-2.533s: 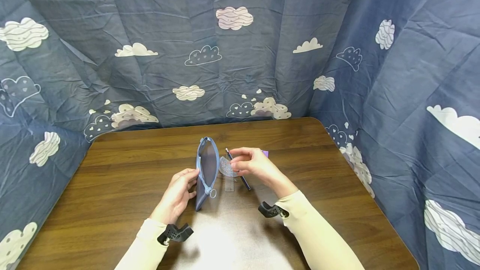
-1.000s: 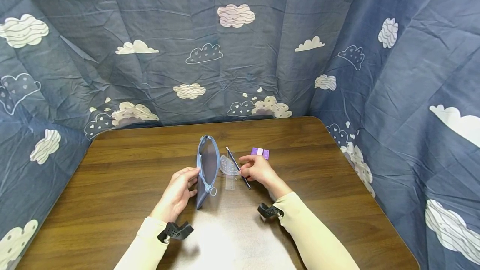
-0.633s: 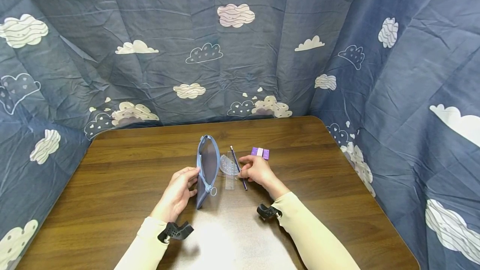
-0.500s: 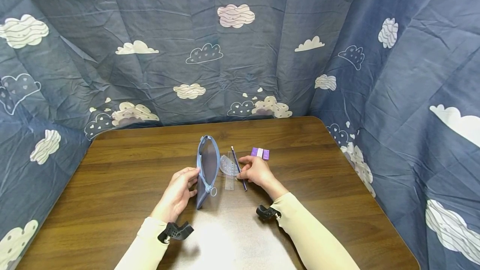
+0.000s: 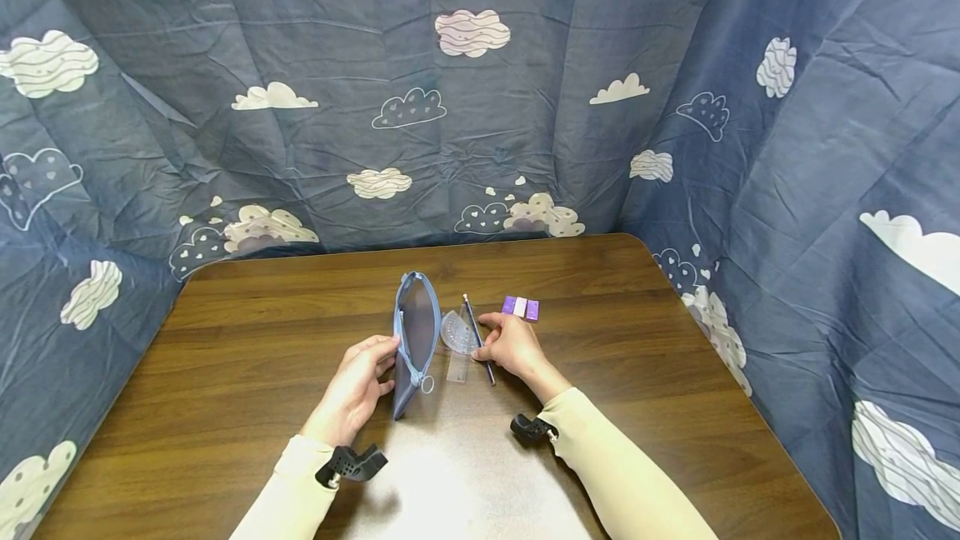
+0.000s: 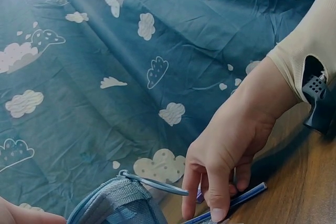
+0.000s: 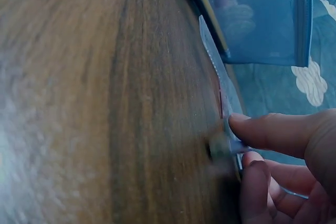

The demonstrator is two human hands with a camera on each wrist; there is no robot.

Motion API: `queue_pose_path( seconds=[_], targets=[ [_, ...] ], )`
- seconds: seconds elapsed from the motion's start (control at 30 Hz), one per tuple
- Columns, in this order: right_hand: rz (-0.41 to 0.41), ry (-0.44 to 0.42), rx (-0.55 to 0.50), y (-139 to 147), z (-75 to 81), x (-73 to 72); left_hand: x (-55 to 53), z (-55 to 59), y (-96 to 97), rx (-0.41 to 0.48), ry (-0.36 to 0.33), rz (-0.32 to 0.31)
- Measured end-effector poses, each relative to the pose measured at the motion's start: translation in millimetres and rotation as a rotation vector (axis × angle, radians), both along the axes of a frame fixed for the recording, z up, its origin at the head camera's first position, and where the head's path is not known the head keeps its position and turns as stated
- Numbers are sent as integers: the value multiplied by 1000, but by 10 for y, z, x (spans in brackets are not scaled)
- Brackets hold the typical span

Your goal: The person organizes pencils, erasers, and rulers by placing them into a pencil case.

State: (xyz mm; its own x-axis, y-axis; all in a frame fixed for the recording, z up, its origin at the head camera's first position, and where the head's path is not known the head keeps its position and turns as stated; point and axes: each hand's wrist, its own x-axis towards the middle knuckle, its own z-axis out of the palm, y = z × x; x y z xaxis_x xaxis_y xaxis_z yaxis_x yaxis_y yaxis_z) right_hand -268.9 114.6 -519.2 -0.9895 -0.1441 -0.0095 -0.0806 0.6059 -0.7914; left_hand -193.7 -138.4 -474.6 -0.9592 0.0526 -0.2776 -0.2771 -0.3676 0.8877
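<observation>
My left hand [image 5: 352, 386] grips the left side of a blue zippered mesh pouch [image 5: 420, 319], which stands on its base with its mouth gaping and its ring pull at the near end. To its right lie a clear protractor [image 5: 456, 333], a clear ruler [image 5: 456, 370] partly under it, and a dark blue pencil [image 5: 488, 369]. My right hand [image 5: 513, 346] reaches down over the pencil, pinching it between thumb and fingers. In the right wrist view, the thumb tip [image 7: 241, 123] lies right at the protractor's edge [image 7: 218, 66], and the pencil's end is blurred.
Just beyond my right hand lies a small purple block [image 5: 521, 307] with a white band. The brown wooden table [image 5: 262, 332] has rounded back corners. Dark blue curtains [image 5: 300, 157] with a cloud print hang behind it and along its sides.
My right hand came down from above the protractor to the pencil, uncovering the purple block. The pencil has turned straighter, and the ruler has just shifted slightly. The left hand and pouch stay put.
</observation>
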Motion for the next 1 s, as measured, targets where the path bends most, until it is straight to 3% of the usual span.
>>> queue_pose_path(
  seconds=[0.23,0.5,1.0],
  targets=[
    [-22,17,-21,1,-15,13,1,-10,3,0,-2,0],
    [-13,136,62,-12,3,37,-13,-16,12,-2,-1,-4],
    [2,85,-6,10,14,47,-11,-9,13,-14,-8,-7]
  ],
)
